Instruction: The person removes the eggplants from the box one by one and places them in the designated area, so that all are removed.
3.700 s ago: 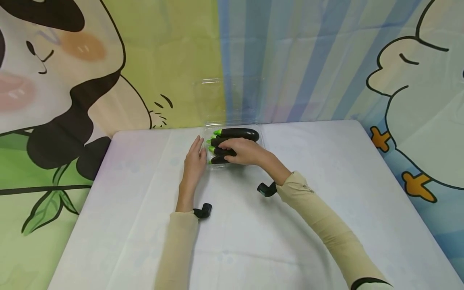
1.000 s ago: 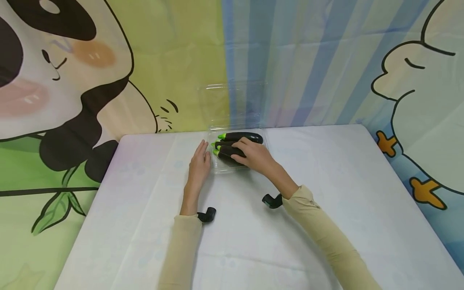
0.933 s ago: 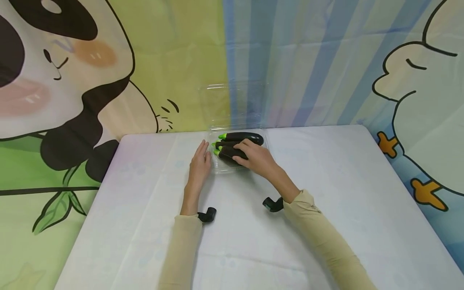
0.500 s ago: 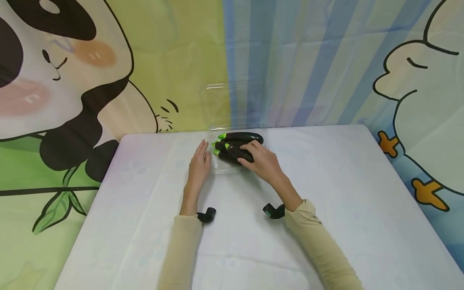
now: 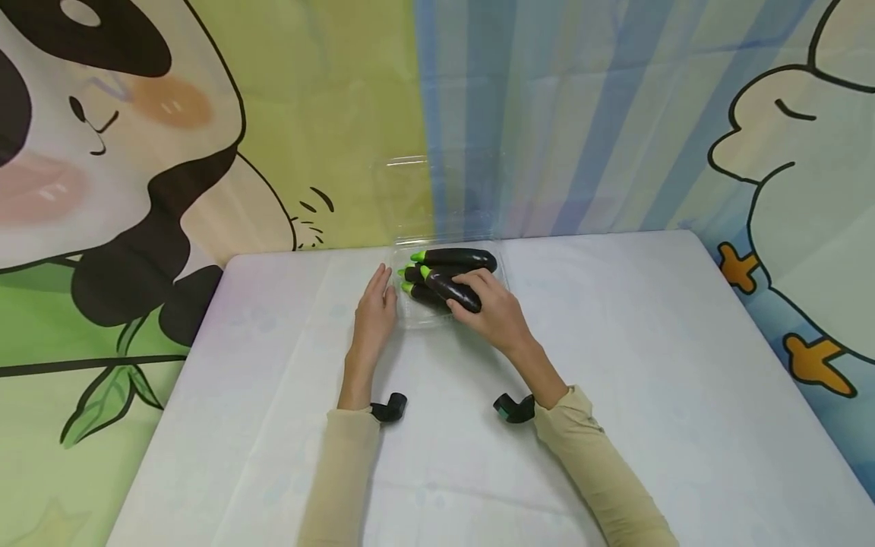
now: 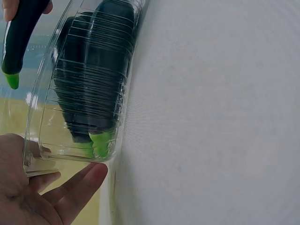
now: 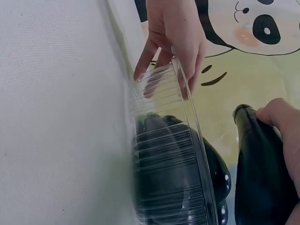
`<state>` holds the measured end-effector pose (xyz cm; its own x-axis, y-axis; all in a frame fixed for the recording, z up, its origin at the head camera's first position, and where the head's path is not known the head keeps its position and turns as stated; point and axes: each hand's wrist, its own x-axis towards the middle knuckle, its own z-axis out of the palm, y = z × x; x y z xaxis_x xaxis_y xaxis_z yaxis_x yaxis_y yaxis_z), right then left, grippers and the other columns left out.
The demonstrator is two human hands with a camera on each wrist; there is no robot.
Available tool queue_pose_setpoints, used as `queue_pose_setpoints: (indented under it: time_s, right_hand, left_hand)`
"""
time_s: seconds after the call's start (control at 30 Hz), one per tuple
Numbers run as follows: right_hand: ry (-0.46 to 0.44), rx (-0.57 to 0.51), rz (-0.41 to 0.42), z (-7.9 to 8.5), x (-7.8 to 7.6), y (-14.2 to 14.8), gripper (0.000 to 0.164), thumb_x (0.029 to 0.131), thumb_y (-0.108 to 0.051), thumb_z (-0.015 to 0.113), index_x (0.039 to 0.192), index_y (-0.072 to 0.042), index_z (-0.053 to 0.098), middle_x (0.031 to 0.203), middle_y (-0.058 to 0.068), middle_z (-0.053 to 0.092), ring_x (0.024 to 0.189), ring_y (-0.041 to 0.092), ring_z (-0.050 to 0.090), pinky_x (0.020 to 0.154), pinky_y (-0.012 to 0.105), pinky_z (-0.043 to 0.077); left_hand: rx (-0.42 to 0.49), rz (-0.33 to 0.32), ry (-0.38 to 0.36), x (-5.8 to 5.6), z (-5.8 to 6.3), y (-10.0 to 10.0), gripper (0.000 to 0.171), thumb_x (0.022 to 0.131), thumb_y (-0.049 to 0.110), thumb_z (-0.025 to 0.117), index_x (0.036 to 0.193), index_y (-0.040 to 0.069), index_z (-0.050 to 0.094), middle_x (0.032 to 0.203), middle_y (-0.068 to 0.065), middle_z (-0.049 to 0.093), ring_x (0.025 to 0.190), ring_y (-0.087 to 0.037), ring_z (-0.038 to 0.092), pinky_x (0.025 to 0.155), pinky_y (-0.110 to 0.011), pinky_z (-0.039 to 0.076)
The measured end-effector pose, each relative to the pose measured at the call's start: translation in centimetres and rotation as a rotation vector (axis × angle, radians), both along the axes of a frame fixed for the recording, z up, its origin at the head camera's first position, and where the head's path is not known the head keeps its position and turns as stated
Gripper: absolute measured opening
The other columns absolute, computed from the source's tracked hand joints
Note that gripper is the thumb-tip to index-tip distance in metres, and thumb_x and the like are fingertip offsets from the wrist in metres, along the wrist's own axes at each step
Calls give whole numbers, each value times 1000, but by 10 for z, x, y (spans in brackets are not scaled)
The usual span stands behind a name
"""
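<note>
A clear plastic clamshell box stands near the table's back edge, its lid raised against the backdrop. Dark eggplants with green stem ends lie inside, the rearmost eggplant along the back wall. My right hand pinches one eggplant by its thick end, thumb in front and fingers behind. That eggplant slants above the others, stem toward the left; the left wrist view shows the held eggplant above the box rim. My left hand rests with extended fingers against the box's left end.
A white cloth covers the table. Behind it hangs a printed backdrop with a panda and stripes, close to the raised lid. Small black wrist cameras, one on the left wrist and one on the right, jut inward.
My right hand has taken hold of an eggplant, lifted it above the others and turned its thick end toward me. My left hand keeps its place at the box's left end.
</note>
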<state>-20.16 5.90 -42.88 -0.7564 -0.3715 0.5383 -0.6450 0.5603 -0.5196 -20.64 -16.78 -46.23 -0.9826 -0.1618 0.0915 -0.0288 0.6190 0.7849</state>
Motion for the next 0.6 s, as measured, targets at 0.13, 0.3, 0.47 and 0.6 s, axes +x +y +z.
queue_pose_setpoints:
  time_s: [0.13,0.3,0.47,0.6]
  right_hand:
    - [-63,-62,-33,0,0,1,35,85,-21,71,117,-8,65,113,12,61,93,25,63,74,40,57]
    - [-111,-98,-69,0,-1,5,34,84,-19,68,116,-8,63,113,12,61,90,25,61,72,40,56]
    - [-135,-116,-85,1,-3,9,36,83,-19,65,117,-8,62,113,12,61,87,24,59,70,38,54]
    - [-152,-117,-108,3,-6,12,38,82,-18,64,118,-8,62,113,14,62,88,26,58,71,39,52]
  left_hand:
    - [-8,-4,-3,0,0,-1,46,104,20,38,148,8,39,160,-2,29,145,-24,34,113,-43,40]
    - [-27,-3,-13,1,-2,-2,46,104,21,38,149,10,39,160,-1,29,146,-23,33,114,-42,40]
    - [-23,-11,2,0,-2,-3,46,104,21,38,149,9,39,160,-2,29,145,-24,34,112,-42,42]
    - [-25,-10,4,-2,-2,-2,46,104,21,38,148,9,39,160,-2,29,145,-24,35,110,-42,43]
